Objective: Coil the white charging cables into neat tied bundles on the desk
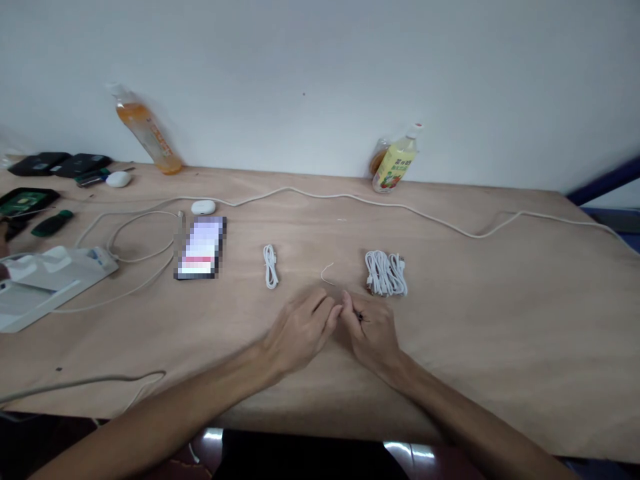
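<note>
In the head view my left hand and my right hand meet near the middle of the table, fingers curled and thumb tips close together. What they pinch is hidden by the fingers. A small dark spot shows at the right hand's fingers, too small to name. Just beyond the fingertips is a thin, bent white strand; whether it is held or lies loose I cannot tell. Past my right hand lies a group of coiled white cables. One coiled white cable lies apart, beyond my left hand.
A lit phone and a white earbud case lie left. A power strip and a green-black screwdriver handle are farther left. An orange drink bottle and a yellow bottle lean on the wall. A long white cord crosses behind.
</note>
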A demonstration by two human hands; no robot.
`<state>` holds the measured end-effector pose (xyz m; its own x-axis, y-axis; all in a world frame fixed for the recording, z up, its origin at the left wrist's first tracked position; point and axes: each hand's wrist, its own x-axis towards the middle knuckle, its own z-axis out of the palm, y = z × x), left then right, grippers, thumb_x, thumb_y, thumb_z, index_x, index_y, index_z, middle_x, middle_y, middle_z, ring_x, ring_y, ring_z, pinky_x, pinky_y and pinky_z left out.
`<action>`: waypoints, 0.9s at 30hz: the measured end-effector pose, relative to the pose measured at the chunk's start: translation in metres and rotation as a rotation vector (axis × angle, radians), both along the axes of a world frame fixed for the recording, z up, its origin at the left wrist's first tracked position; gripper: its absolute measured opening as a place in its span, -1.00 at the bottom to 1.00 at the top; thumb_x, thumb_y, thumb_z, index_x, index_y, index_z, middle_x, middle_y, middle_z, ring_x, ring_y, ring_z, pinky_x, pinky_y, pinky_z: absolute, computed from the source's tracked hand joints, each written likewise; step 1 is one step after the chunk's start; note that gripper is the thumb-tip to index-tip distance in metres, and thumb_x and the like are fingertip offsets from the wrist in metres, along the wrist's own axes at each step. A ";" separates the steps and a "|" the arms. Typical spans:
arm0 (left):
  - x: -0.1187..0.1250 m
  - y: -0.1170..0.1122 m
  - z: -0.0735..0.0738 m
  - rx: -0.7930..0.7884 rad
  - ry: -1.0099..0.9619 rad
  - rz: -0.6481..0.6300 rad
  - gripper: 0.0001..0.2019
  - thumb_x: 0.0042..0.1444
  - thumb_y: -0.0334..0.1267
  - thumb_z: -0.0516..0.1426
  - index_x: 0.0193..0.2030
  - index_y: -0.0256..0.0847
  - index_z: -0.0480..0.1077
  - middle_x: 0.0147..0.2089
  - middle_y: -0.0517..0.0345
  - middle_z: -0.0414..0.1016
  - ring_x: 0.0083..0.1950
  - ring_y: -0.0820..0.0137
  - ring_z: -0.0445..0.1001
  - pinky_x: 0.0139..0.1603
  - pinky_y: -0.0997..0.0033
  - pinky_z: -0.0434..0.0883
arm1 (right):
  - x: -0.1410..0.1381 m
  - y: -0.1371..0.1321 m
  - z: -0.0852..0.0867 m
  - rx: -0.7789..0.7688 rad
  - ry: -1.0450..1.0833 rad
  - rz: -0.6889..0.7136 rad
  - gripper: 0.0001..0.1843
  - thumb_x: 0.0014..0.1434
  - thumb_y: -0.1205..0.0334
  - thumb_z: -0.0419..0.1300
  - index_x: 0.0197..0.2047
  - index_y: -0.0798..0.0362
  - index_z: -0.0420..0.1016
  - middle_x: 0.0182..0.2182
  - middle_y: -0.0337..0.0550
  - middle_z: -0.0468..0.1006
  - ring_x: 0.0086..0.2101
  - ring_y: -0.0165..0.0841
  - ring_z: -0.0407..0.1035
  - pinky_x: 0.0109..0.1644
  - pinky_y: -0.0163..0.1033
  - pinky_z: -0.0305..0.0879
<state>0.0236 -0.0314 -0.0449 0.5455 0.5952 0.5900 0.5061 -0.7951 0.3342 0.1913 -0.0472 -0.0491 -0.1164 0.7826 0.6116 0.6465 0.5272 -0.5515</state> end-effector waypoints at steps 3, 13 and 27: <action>0.001 0.003 0.002 0.206 0.068 0.034 -0.52 0.63 -0.33 -0.15 -0.32 -0.23 0.42 -0.41 0.14 0.45 -0.42 0.37 0.42 -0.44 0.36 0.36 | 0.000 -0.001 0.000 -0.097 0.072 -0.012 -0.49 0.46 0.36 0.02 -0.58 -0.02 0.16 -0.69 -0.37 0.24 -0.64 -0.47 0.03 -0.52 -0.24 -0.05; 0.000 0.001 -0.008 0.050 0.078 0.054 -0.46 0.65 -0.30 -0.22 -0.28 -0.26 0.46 -0.38 0.09 0.57 -0.44 0.35 0.54 -0.47 0.36 0.44 | -0.002 -0.005 -0.001 -0.266 0.146 0.047 -0.43 0.55 0.16 -0.01 -0.57 -0.01 0.25 -0.67 -0.33 0.25 -0.63 -0.45 0.09 -0.52 -0.25 -0.03; -0.001 0.000 0.002 -0.429 -0.021 0.051 -0.52 0.62 -0.26 -0.18 -0.32 -0.17 0.40 -0.37 0.08 0.64 -0.37 0.28 0.62 -0.32 0.31 0.44 | -0.001 -0.004 -0.002 0.073 -0.184 0.011 -0.62 0.55 0.34 0.05 -0.34 0.02 0.49 -0.46 -0.16 0.53 -0.44 -0.33 0.37 -0.30 -0.21 0.26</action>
